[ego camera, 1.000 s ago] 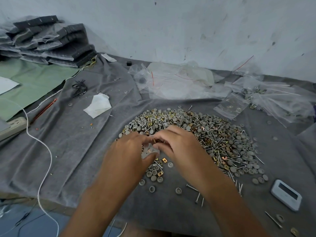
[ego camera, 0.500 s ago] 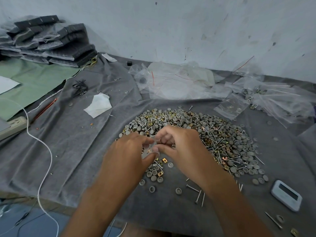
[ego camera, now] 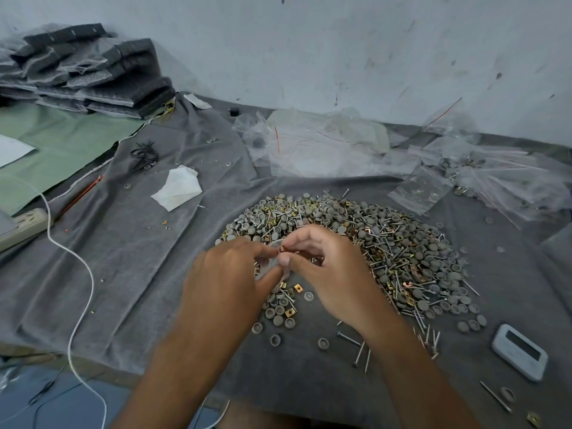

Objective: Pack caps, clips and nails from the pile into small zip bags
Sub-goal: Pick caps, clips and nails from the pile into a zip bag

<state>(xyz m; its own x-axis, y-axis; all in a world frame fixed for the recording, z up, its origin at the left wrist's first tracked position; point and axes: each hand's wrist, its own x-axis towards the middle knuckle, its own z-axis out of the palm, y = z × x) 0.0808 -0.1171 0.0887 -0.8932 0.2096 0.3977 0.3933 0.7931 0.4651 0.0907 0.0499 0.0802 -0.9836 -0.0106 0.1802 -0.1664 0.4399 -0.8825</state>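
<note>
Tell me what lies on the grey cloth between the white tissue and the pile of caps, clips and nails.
In the head view, that stretch between the white tissue and the pile is bare grey cloth, apart from a small pale scrap beside the tissue.

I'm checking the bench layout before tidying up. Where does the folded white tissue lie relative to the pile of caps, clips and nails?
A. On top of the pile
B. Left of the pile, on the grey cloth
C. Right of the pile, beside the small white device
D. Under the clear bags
B: the folded white tissue lies on the grey cloth, up and to the left of the pile, apart from it.
</note>
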